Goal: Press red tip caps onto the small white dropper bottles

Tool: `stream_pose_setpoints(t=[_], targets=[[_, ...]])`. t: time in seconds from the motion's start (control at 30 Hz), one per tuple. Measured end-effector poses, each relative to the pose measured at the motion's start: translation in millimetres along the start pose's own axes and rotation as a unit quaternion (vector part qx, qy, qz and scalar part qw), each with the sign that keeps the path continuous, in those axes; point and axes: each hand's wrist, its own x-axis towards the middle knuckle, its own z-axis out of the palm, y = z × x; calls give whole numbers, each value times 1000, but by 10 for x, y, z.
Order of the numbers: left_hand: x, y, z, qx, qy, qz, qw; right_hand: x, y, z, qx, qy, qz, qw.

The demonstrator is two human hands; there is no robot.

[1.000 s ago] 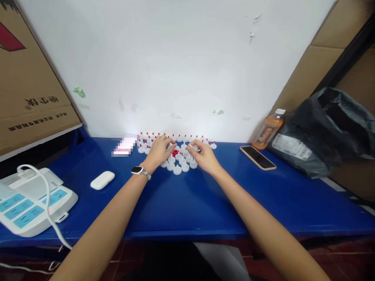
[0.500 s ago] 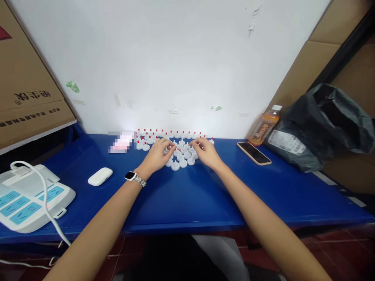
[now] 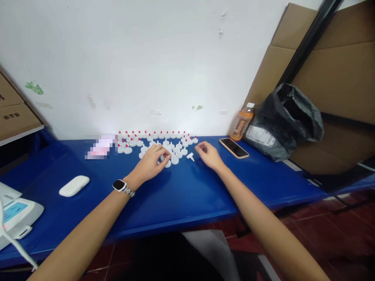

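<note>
White nozzle caps (image 3: 175, 160) stand in a cluster at the middle of the blue table. My left hand (image 3: 155, 160), with a watch on its wrist, reaches over the near left side of the cluster. Its fingers are bent and the thumb lies close to the index finger; what they hold, if anything, is hidden. To the right of the cluster, my right hand (image 3: 207, 154) has its fingers curled with thumb and fingertips together, and I cannot make out anything in them. One nozzle cap (image 3: 190, 157) lies tipped on its side by the right hand. Red-tipped nozzle caps (image 3: 161, 135) stand behind, along the wall.
At right are a phone (image 3: 234, 148), an orange drink bottle (image 3: 242, 121) and a black plastic bag (image 3: 278, 125). At left lie a white earphone case (image 3: 74, 186) and a power strip (image 3: 22, 218) with a cable. A white wall (image 3: 146, 70) rises behind the table.
The view has turned to the right. My right hand has moved away from the cluster and from my left hand. A tipped nozzle cap now shows between the right hand and the cluster.
</note>
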Motion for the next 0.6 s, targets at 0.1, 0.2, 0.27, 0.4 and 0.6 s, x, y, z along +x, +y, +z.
stream_pose_setpoints(t=[0.1,0.2,0.27,0.4,0.6], targets=[[-6,9,13,10,-4,8,1000,-69,-72,134,-27,-82,-36,996],[-3,20,25,10,-7,8,1000,-111,-186,209,-16,-108,-60,992],[6,31,28,7,-6,7,1000,-117,-254,214,-14,-109,-79,991],[15,15,8,2,1,-6,1000,-89,-338,201,-9,-143,-113,983],[-32,-139,-97,-22,-31,-46,998,-63,-381,283,66,-173,-97,978]])
